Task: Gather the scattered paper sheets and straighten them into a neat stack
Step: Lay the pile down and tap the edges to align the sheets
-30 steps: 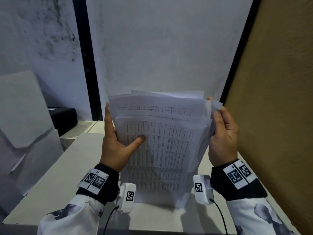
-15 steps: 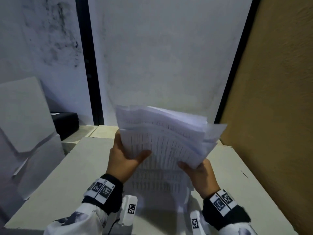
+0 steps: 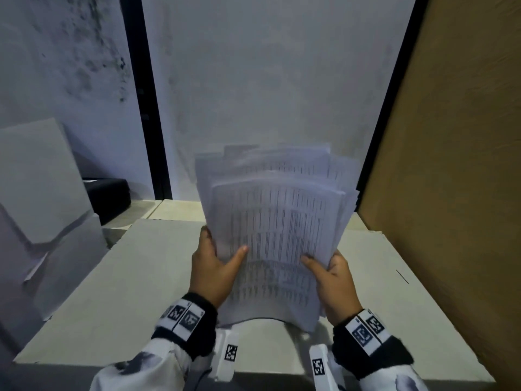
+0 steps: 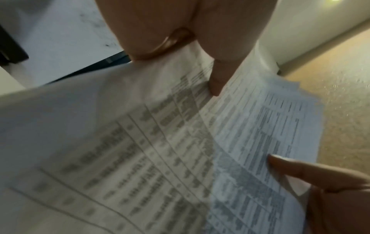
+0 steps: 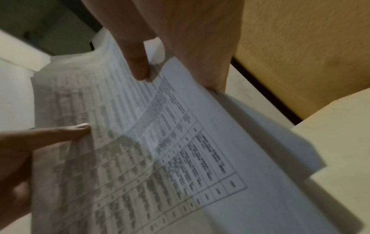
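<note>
A bundle of white paper sheets printed with tables stands nearly upright over the pale table, its top edges fanned and uneven. My left hand grips the bundle's lower left side, thumb across the front sheet. My right hand grips the lower right side, thumb on the front. In the left wrist view the sheets fill the frame under my left thumb. In the right wrist view the sheets spread below my right thumb, with the left thumb on them. The fingers behind the bundle are hidden.
A brown board stands close on the right. Grey cardboard boxes lean at the left, with a black case behind them. A white wall with dark vertical strips rises behind the table.
The bundle was tipped over to the right and has swung back upright. My right hand dropped from the upper right edge to the lower right side. My left hand slid lower.
</note>
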`<state>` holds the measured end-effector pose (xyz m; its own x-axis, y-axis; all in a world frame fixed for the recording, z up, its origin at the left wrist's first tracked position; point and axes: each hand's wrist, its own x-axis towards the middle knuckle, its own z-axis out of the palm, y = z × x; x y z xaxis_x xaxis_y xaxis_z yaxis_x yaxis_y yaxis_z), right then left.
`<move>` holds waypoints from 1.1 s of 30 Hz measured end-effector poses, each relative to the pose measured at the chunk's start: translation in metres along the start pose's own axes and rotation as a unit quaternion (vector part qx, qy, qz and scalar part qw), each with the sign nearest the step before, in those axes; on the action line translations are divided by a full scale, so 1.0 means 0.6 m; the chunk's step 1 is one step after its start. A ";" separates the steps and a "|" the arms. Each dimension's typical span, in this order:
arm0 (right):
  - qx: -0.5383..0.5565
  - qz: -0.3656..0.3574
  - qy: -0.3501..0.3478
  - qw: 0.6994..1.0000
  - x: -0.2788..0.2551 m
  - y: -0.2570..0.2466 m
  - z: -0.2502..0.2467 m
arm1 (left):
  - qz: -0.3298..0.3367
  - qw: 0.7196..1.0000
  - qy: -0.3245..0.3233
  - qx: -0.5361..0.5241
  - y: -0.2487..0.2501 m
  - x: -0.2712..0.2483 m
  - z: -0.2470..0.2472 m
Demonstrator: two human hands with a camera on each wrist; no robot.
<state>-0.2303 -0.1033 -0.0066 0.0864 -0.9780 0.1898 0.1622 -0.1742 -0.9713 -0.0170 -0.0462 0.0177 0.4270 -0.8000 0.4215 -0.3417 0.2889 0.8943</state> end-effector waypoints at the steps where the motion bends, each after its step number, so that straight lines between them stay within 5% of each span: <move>1: 0.001 -0.006 -0.003 1.000 0.001 -0.006 0.007 | 0.012 1.000 0.007 0.000 0.009 0.006 0.005; 6: 0.025 -0.050 0.017 0.998 0.013 -0.040 0.005 | 0.059 0.998 0.000 -0.030 0.045 0.037 0.000; 12: -0.042 -0.005 -0.007 0.999 -0.013 0.016 -0.013 | -0.039 0.998 -0.032 -0.045 -0.034 -0.012 -0.011; 19: -0.020 -0.066 -0.011 0.998 0.012 -0.033 0.002 | 0.048 0.999 -0.009 -0.011 0.019 0.034 -0.007; 24: -0.087 -0.036 -0.008 0.996 -0.034 0.022 -0.012 | -0.066 0.997 -0.030 -0.009 -0.054 -0.033 -0.014; 30: -0.138 -0.048 0.077 0.986 0.005 -0.011 0.011 | 0.021 0.998 0.015 0.049 -0.001 0.013 -0.001; 33: -0.101 -0.075 0.038 0.991 0.014 -0.029 0.003 | 0.058 0.994 0.000 0.096 0.023 0.030 -0.015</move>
<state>-0.2305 -0.1082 0.0124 0.0006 -0.9440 0.3300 -0.0326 -0.3298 -0.9435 -0.0062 -0.0517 0.0389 0.3745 -0.7674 0.5204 -0.5423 0.2740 0.7943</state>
